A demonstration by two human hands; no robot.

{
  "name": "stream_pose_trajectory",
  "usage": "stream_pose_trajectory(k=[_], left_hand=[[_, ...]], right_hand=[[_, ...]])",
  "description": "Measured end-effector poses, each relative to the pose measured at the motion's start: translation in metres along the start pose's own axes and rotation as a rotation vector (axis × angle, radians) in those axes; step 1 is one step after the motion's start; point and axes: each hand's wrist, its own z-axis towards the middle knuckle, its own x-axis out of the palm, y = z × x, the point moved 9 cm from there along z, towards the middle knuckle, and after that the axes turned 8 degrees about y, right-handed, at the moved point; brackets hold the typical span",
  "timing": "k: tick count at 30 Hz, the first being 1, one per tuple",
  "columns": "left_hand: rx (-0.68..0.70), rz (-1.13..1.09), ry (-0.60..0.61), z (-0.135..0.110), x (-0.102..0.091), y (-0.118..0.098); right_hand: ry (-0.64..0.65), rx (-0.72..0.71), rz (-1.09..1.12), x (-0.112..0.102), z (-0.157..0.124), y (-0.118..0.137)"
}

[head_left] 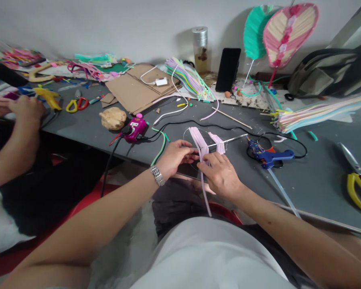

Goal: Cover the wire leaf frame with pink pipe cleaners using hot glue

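Over the grey worktable (320, 190), our left hand (176, 157) and right hand (219, 174) pinch pale pink plastic straws (199, 145) between them on a thin metal rod (230, 139), seemingly to keep them bunched.

No text, label, brand or number can be read; the marks on the magenta power unit (135, 129) are too small to tell.
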Motion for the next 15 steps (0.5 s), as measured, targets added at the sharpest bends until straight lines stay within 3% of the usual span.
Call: stream_pose_trajectory(k=[3, 8, 15], left_hand=[[-0.017, -0.026, 0.001, 0.000, 0.001, 0.003], [0.021, -0.069, 0.039, -0.002, 0.003, 0.005], [0.217, -0.141, 0.133, -0.023, 0.019, -0.014]], right_hand=[[-0.032, 0.036, -0.028, -0.003, 0.004, -0.002], [-0.041, 0.243, -0.001, -0.010, 0.015, -0.024], [-0.052, 0.383, 0.111, -0.019, 0.023, -0.041]])
